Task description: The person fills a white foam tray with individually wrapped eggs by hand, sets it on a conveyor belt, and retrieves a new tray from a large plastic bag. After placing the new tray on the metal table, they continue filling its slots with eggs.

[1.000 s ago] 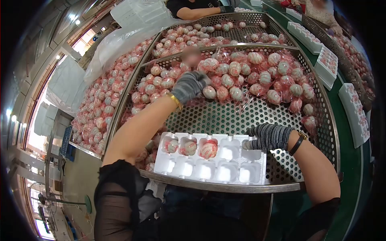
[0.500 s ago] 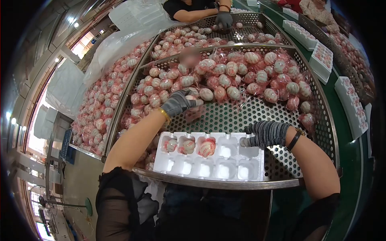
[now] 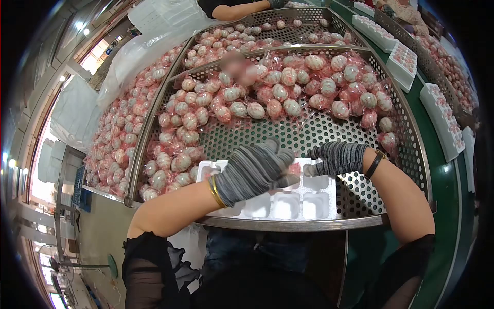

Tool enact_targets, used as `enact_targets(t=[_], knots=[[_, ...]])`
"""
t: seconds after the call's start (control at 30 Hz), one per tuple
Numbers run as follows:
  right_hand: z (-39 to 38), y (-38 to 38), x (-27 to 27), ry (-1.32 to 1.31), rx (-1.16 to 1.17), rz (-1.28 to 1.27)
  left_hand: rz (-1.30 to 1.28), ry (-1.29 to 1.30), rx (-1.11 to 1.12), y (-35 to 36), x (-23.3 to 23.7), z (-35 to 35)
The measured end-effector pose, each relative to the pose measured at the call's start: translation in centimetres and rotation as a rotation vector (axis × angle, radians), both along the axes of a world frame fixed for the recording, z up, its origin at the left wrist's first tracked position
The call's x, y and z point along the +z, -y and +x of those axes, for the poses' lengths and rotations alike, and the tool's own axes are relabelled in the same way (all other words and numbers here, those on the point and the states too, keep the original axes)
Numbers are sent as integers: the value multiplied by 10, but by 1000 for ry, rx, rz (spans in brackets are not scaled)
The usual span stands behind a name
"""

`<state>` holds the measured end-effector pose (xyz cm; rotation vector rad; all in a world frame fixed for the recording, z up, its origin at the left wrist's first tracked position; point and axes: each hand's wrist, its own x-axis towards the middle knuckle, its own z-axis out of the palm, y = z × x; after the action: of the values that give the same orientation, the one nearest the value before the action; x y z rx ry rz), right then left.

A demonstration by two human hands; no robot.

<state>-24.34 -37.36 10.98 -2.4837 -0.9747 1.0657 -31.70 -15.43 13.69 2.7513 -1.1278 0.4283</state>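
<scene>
A white foam egg tray [image 3: 332,198] lies at the near edge of a perforated metal bin. My left hand [image 3: 254,172], in a grey striped glove, is over its back row and hides the left compartments. Between its thumb and fingers a bit of a pink-wrapped egg [image 3: 295,169] shows, low in a back-row compartment; the fingers are closed around it. My right hand [image 3: 337,158], gloved alike, grips the tray's back right corner, thumb over the end compartment. Front-row compartments on the right hold nothing.
Plastic-wrapped eggs [image 3: 280,92] are heaped along the bin's far side and left. Another egg heap [image 3: 118,134] lies beyond the left rim [image 3: 149,121]. Filled trays [image 3: 442,121] stand on the green conveyor [image 3: 447,190] to the right. A co-worker's arm [image 3: 242,9] reaches in at the far end.
My left hand has come from the egg pile toward me and right, over the tray, with a wrapped egg. My right hand stays at the tray's corner. The view has shifted slightly.
</scene>
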Motion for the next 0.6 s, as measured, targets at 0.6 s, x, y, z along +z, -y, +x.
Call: enact_targets(t=[0.6], knots=[[-7,-1,14,-59,-62,3,292,-756,-152,14,37,27]])
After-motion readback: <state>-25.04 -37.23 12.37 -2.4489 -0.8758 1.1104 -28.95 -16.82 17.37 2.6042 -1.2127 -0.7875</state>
